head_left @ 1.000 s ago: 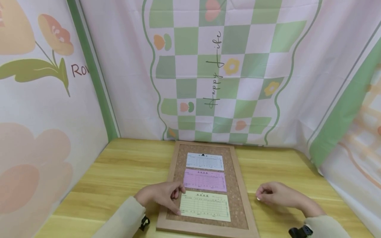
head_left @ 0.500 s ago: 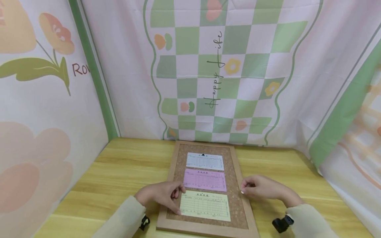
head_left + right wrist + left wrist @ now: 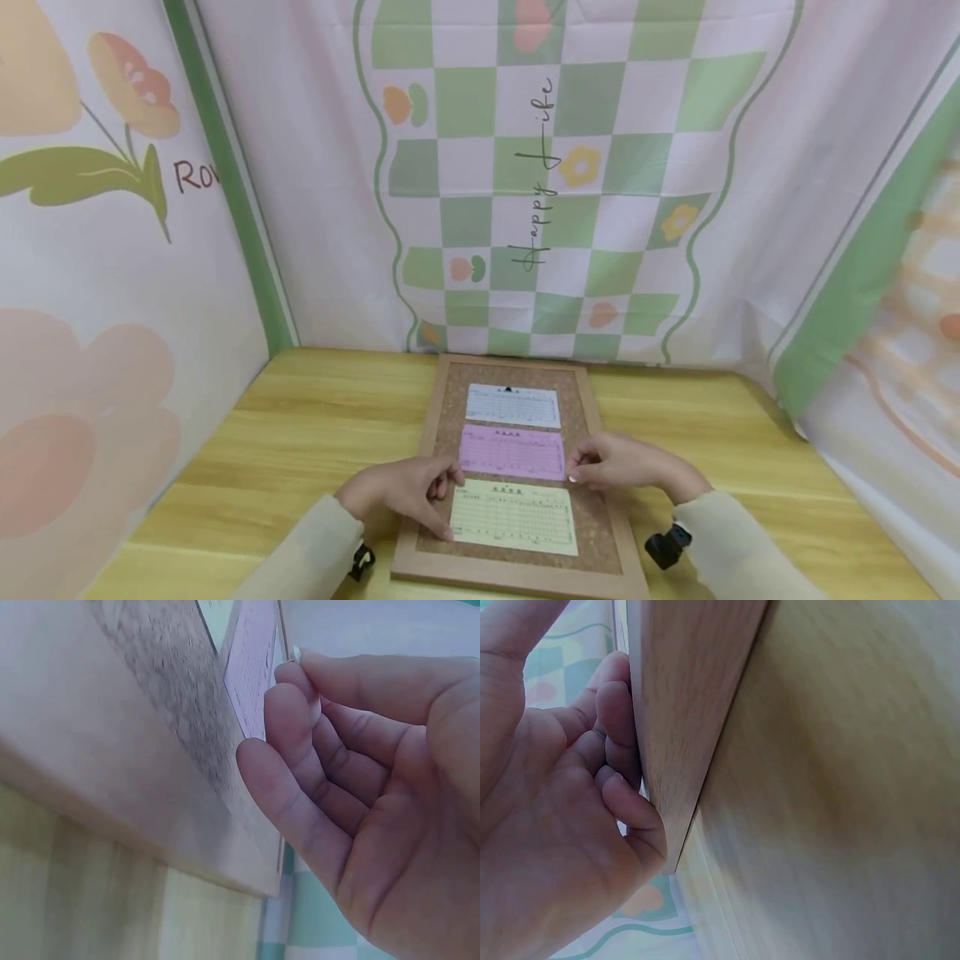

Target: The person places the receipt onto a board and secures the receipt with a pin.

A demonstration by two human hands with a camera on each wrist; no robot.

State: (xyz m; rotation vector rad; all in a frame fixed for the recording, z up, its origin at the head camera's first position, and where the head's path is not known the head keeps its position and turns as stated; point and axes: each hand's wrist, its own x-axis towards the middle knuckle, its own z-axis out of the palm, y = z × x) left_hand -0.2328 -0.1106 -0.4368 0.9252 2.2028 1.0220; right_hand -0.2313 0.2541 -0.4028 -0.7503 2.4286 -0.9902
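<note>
A wood-framed cork board (image 3: 600, 533) lies on the table, bearing a blue slip (image 3: 513, 406), a purple slip (image 3: 512, 452) and a yellow slip (image 3: 513, 518) in a column. My left hand (image 3: 401, 493) rests at the yellow slip's left edge, thumb on its lower corner and forefinger by its upper corner. In the left wrist view, its other fingers (image 3: 615, 712) lie bent against the frame's side. My right hand (image 3: 626, 462) hovers over the board's right side, beside the purple slip, pinching a small white push pin (image 3: 297, 655) between thumb and forefinger.
A small black pin or clip (image 3: 508, 389) sits at the blue slip's top edge. The wooden table (image 3: 315, 417) extends on both sides of the board. Printed curtains (image 3: 322, 208) hang behind the table and along its sides.
My right hand has moved left from the table to above the board, carrying the white push pin. My left hand and the slips have stayed in place.
</note>
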